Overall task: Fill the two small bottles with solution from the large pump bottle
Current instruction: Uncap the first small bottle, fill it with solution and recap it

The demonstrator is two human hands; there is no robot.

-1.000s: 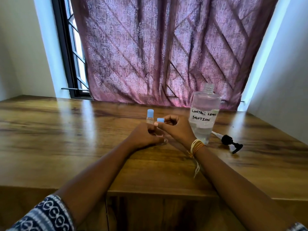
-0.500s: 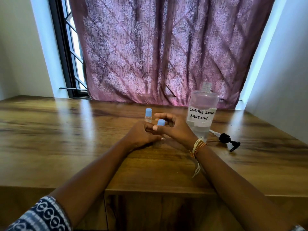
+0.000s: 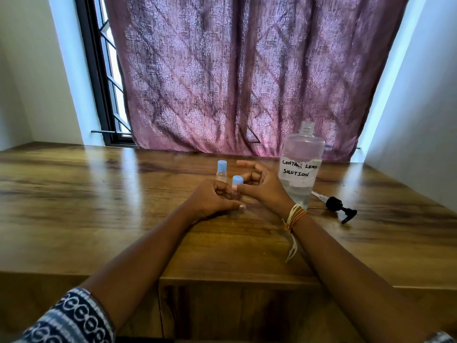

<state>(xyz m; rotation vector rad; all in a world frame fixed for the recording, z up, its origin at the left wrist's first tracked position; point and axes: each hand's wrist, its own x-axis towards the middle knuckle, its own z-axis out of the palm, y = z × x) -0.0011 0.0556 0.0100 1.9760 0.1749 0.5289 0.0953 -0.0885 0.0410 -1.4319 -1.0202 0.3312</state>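
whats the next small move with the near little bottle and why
Probably twist its blue cap off with the right hand. The left hand has a grip on the near small bottle, the right hand's fingers sit at the cap, and the large bottle already stands open with its pump lying on the table.

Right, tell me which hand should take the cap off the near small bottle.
Right. The left hand already wraps the near small bottle on the table, steadying it, while the right hand has its fingertips at the blue cap, so it is probably best placed to twist.
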